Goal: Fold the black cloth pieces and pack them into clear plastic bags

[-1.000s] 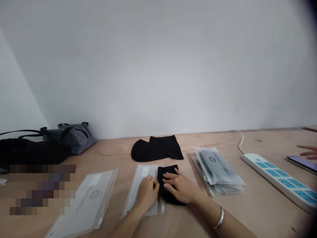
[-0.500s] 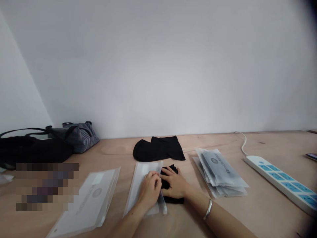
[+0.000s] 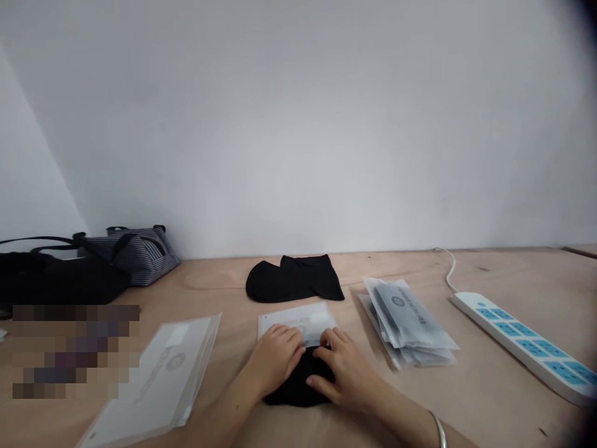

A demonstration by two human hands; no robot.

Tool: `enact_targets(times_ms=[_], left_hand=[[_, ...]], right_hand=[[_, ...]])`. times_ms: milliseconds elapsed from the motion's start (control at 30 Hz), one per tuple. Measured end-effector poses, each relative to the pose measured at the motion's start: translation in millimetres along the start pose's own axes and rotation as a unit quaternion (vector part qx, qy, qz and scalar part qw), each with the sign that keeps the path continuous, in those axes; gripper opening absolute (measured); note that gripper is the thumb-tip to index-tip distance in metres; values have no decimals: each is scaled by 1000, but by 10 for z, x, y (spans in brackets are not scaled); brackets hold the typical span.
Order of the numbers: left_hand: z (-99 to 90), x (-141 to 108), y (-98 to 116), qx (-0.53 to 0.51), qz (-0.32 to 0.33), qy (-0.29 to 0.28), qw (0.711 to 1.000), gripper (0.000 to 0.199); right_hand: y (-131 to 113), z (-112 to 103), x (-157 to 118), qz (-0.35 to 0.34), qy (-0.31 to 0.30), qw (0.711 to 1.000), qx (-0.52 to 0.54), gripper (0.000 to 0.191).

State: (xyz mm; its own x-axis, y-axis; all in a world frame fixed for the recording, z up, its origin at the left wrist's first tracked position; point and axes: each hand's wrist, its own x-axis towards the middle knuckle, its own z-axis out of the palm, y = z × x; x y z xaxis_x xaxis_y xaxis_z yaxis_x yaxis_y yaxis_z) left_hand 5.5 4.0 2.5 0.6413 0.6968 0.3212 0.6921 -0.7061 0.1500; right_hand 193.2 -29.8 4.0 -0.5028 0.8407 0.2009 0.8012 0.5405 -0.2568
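Pressing a black sock [image 3: 296, 392] onto a frosted bag [image 3: 298, 318].

Stacked pouches [image 3: 405, 320] stand between right hand [image 3: 347, 379] and power strip [image 3: 522, 345].

In front of you rises a plain white wall [image 3: 298, 124], smooth and running the full width of your view. At your left it meets a second white wall [image 3: 28, 180] in a sharp corner. Along its foot runs a pale plywood worktop [image 3: 489, 274], with its grain and a few dark knots showing, butted straight against the wall. At the far right, a darker strip of board [image 3: 581, 250] lies along the back edge. The light is soft and even, greying the wall toward your right.
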Motion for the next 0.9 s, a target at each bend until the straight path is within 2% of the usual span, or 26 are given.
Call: enact_targets(times_ms=[100,167,267,400,567,633,733,800,900], left_hand=[[56,-134,-43,-59,-4,27,998,21],[82,-268,-104,-80,13,13,997,24],[97,-431,-187,-58,29,-40,997,45],[85,-468,-226,-43,38,-82,995,63],[134,-399,-266,-37,46,-66,996,54],[180,-382,-287,-38,46,-42,997,47],[213,-379,-307,-47,38,-4,998,40],[186,-393,-313,-53,42,4,998,42],[103,-420,-317,-51,68,-23,996,57]], right_hand=[[118,8,-18,-97,-26,995,11,63],[211,44,-18,-132,-59,990,4,75],[327,99,19,-147,-102,984,-2,81],[414,108,137,-148,-131,980,1,90],[431,152,216,-144,-137,980,-12,82],[419,215,221,-135,-109,984,-32,75],[412,295,230,-121,-59,989,-62,54],[425,305,230,-123,-42,989,-69,47],[465,267,205,-137,-48,987,-64,51]])
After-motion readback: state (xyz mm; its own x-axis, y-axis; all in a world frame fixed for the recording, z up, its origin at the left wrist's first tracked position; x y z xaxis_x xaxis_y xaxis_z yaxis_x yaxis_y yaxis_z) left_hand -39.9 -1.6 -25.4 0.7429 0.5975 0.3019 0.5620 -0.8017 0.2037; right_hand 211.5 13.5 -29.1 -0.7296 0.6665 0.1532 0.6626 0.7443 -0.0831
